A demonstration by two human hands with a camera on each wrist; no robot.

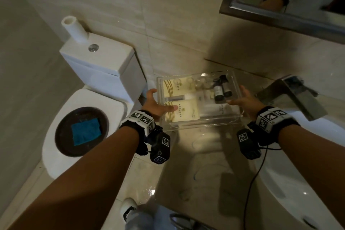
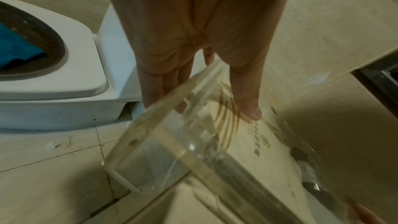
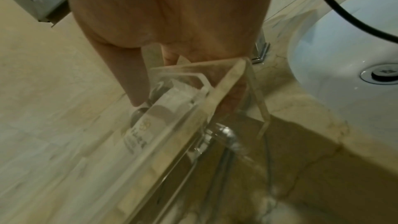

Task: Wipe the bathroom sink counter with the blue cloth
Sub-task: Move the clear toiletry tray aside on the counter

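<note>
The blue cloth (image 1: 86,131) lies folded on a dark round tray (image 1: 63,136) on the closed toilet lid, far left of both hands; its edge shows in the left wrist view (image 2: 15,48). A clear acrylic tray (image 1: 196,124) of sachets and small dark bottles is held over the back left of the beige counter (image 1: 196,164). My left hand (image 1: 158,103) grips its left end, thumb (image 2: 247,105) on top and fingers underneath. At the other end my right hand (image 1: 242,101) grips the same way, with the tray's corner (image 3: 224,91) between thumb and fingers.
The white sink basin (image 1: 291,183) and chrome faucet (image 1: 295,95) sit to the right of the acrylic tray. A toilet tank (image 1: 100,67) stands to its left and a mirror (image 1: 280,5) hangs above. Water streaks mark the counter. A black cable (image 1: 252,183) hangs from my right wrist.
</note>
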